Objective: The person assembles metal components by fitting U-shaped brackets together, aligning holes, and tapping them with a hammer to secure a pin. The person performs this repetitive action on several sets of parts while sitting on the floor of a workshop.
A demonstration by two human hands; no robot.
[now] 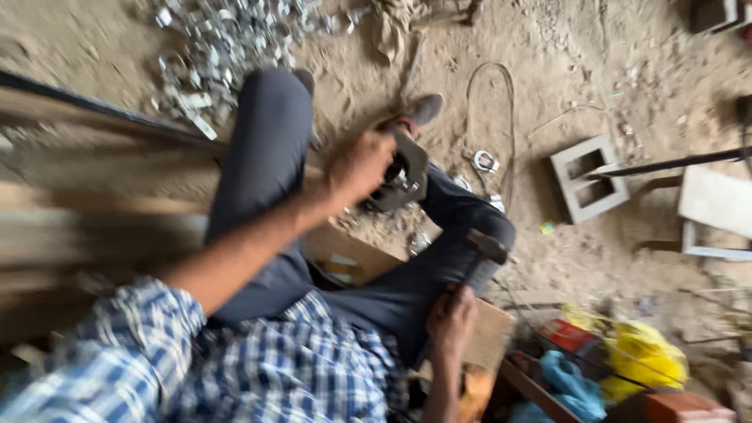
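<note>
Left hand (359, 166) grips dark metal part (401, 182); right hand (450, 321) holds hammer (486, 254).

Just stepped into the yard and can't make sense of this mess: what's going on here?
A person sits on the sandy ground, legs stretched out. The left hand grips a dark metal block held between the knees, while the right hand holds a hammer lowered beside the right leg. A pile of small metal pieces lies beyond the feet, and a grey hollow block sits to the right.

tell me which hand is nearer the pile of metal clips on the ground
Left. The left hand grips a dark metal part just below-right of the clip pile; the right hand holds a hammer far lower.
</note>
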